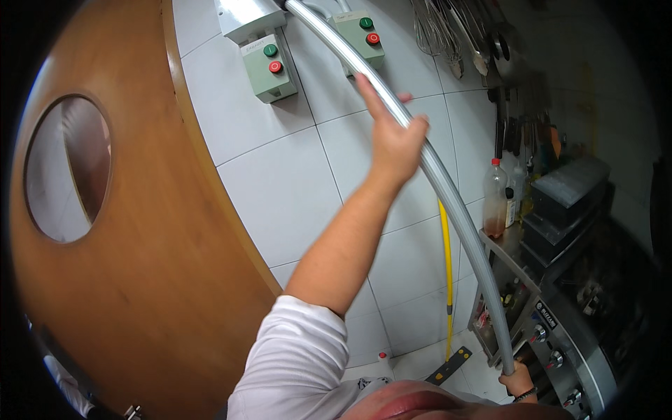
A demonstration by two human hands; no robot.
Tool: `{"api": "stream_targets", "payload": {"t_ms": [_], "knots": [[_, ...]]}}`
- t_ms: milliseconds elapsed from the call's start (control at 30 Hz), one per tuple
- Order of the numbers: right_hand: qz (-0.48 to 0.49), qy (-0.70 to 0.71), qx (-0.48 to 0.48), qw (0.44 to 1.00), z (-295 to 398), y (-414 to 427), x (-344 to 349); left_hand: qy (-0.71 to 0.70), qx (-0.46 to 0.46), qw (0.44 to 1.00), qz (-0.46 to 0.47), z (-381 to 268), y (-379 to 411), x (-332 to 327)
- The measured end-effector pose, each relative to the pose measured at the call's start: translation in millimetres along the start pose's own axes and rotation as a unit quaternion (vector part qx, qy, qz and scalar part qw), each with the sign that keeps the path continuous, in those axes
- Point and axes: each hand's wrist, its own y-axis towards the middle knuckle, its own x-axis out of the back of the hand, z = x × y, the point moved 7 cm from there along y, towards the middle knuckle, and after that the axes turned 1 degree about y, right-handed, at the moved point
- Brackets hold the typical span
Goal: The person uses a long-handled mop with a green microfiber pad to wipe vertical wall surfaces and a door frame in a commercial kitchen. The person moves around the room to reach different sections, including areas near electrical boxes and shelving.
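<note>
A long round silvery metal pole runs from the top of the view down to the lower right and looks bent by the lens. My left hand is raised against its upper part, thumb on one side and a finger stretched along the other; how firmly it grips cannot be told. Near the pole's lower end, my right hand, with a dark bracelet at the wrist, is closed around it. Behind the pole, two green switch boxes with green and red buttons are fixed to the white tiled wall. The pole's upper end is not clearly visible.
A wooden door with an oval window stands at the left. At the right are a steel stove, stacked dark containers, a plastic bottle and hanging whisks. A yellow-handled floor squeegee or broom leans on the wall.
</note>
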Motion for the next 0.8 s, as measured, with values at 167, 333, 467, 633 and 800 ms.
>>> {"api": "stream_targets", "payload": {"t_ms": [167,333,467,633,800], "knots": [[-0.014,-0.058,-0.116,0.991,-94,-21,48,-0.082,0.078,0.994,0.011,-5,-75,-67],[0.004,-0.127,-0.095,0.987,-125,-28,75,-0.112,0.065,0.991,0.012,-23,-103,-97],[-0.031,-0.105,-0.045,0.993,-71,-26,98,-0.064,0.046,0.997,-0.006,-13,-41,-95],[0.036,0.017,-0.017,0.999,34,-1,93,-0.038,0.032,0.999,-0.017,-30,53,-52],[0.037,-0.097,0.029,0.994,-27,0,92,-0.044,0.062,0.997,-0.013,-12,-6,-81]]}}
